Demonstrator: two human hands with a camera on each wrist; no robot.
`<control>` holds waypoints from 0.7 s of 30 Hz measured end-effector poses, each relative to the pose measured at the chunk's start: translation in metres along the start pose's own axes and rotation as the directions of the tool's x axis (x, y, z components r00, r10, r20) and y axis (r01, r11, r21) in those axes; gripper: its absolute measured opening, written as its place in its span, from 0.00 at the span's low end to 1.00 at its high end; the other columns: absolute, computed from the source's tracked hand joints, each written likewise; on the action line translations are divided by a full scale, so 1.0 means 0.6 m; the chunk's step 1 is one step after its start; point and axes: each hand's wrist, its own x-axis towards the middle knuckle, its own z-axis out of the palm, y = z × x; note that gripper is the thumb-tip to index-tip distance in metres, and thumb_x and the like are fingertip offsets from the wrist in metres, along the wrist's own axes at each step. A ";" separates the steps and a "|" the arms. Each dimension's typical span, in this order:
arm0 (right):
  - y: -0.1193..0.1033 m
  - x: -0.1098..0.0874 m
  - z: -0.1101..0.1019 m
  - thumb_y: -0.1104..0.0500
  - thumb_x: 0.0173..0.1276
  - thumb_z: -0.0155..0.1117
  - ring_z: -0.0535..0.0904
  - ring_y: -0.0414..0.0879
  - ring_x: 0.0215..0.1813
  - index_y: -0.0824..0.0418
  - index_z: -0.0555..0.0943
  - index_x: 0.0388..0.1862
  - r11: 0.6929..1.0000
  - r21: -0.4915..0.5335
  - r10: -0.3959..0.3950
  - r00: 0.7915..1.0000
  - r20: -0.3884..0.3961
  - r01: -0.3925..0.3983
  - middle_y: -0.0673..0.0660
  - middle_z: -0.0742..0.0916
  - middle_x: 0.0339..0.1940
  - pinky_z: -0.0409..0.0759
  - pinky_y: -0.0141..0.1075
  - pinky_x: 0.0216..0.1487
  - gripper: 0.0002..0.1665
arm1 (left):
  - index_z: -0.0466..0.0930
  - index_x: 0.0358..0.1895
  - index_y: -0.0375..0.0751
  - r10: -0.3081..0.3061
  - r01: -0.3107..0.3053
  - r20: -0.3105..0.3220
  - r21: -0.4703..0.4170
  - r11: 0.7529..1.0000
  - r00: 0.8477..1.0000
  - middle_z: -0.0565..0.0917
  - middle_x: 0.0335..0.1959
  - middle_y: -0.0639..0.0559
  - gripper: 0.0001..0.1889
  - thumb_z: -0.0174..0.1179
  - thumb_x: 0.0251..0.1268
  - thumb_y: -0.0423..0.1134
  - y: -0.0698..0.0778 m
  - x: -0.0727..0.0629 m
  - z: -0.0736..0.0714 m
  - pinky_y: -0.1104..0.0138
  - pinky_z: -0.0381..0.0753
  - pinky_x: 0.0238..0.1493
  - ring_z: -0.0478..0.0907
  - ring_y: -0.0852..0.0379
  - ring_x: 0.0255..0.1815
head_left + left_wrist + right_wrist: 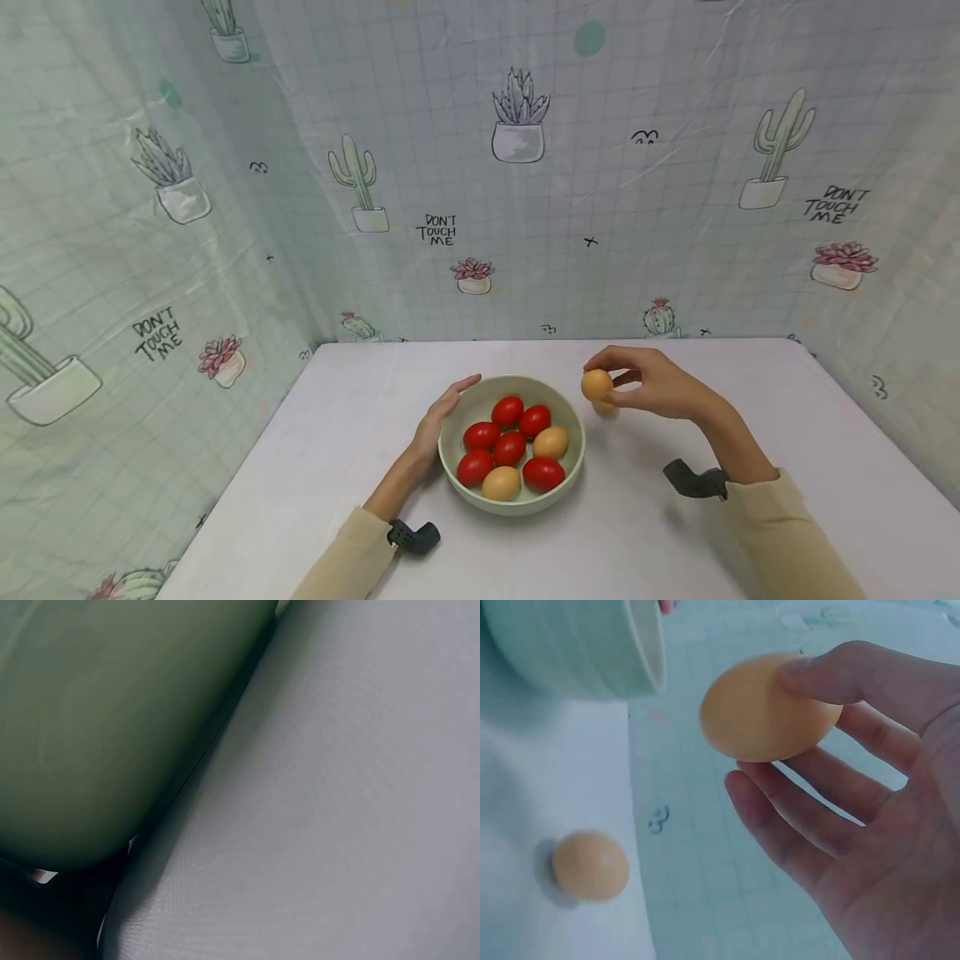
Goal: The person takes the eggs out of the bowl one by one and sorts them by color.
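Note:
A pale green bowl [517,507] stands on the white table, holding several glossy red egg-shaped things [509,448] and two light brown eggs [551,442]. My left hand [433,425] rests along the bowl's left side, fingers extended up by the rim. To the right of the bowl, my right hand [660,385] pinches a brown egg [761,712] between thumb and fingers, raised above the table. Another brown egg [591,865] lies on the table below it, partly hidden in the head view. The left wrist view shows mostly the bowl's outer wall [112,720].
The white table [360,392] meets a cloth backdrop [420,150] printed with cacti at its back edge, and the cloth also hangs at both sides. A dark wrist camera [415,537] is strapped to my left wrist, another [693,481] to my right.

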 end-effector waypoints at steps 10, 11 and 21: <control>0.038 -0.031 -0.016 0.62 0.70 0.70 0.83 0.45 0.59 0.59 0.81 0.63 0.990 0.091 0.115 0.992 -0.056 -0.109 0.61 0.86 0.60 0.84 0.29 0.56 0.23 | 0.63 0.80 0.53 -0.005 0.005 -0.008 -0.001 1.000 1.000 0.65 0.81 0.52 0.27 0.28 0.85 0.47 -0.002 -0.001 0.004 0.55 0.62 0.81 0.63 0.47 0.81; 0.041 -0.033 -0.016 0.60 0.70 0.71 0.82 0.46 0.60 0.58 0.81 0.63 0.988 0.091 0.133 0.989 -0.057 -0.128 0.60 0.86 0.61 0.84 0.29 0.56 0.23 | 0.63 0.80 0.53 -0.004 0.004 -0.008 -0.004 1.000 1.000 0.65 0.81 0.52 0.28 0.28 0.85 0.47 -0.002 -0.001 0.004 0.56 0.63 0.81 0.63 0.47 0.81; 0.071 -0.052 -0.029 0.51 0.74 0.67 0.81 0.49 0.63 0.51 0.76 0.72 0.973 0.032 0.233 0.967 -0.102 -0.231 0.58 0.86 0.62 0.80 0.35 0.58 0.29 | 0.62 0.80 0.53 -0.002 0.002 -0.015 0.009 1.000 1.000 0.65 0.81 0.51 0.28 0.29 0.84 0.49 -0.002 -0.003 0.005 0.51 0.61 0.82 0.63 0.46 0.81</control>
